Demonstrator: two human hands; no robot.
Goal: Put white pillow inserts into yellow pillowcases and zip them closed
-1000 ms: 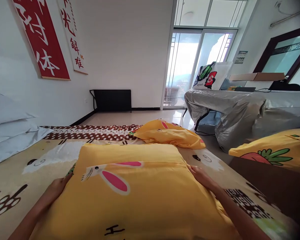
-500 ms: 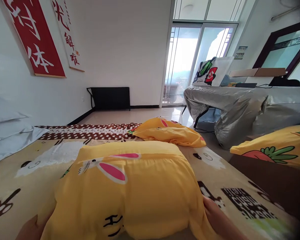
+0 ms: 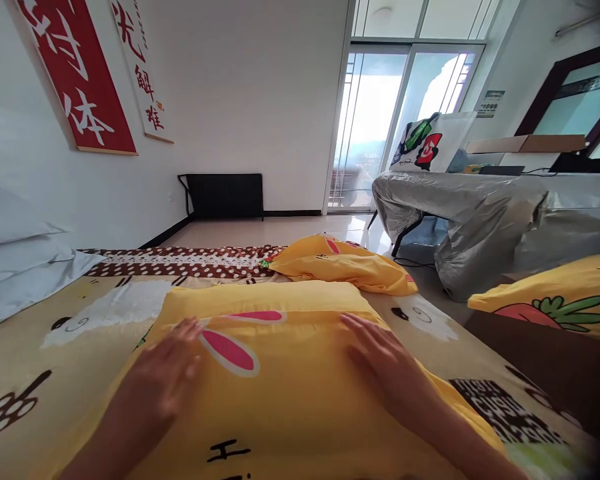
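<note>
I read the left hand [image 3: 163, 377] as flat and palm-down on the yellow pillow [image 3: 285, 400]; its fingers are spread and point away from me, and it grips nothing; the fingertips lie just beside the pink rabbit ear printed on the cover. The right hand [image 3: 380, 357] is likewise flat, fingers apart and extended, and rests on the right half of the same pillow; it clamps nothing. Both forearms run from the lower edge of the view up to the hands, one on each side of the pillow's middle.

The yellow pillow lies flat on the bed [image 3: 55, 373], directly in front of me and roughly central; its far edge faces the window side of the room; the bed carries a beige sheet with cartoon prints and a brown dotted band along its far edge.

Just beyond the pillow, a crumpled yellow pillowcase [image 3: 343, 267] lies on the far part of the bed; I cannot tell whether the two touch. White pillows [image 3: 20, 260] are stacked at the left edge of the bed, well apart from the hands. A further yellow cushion with a carrot print [image 3: 555, 300] sits at the right. A table under a silver cover [image 3: 480, 213] stands past the bed on the right; a red banner [image 3: 80, 80] hangs on the left wall.
</note>
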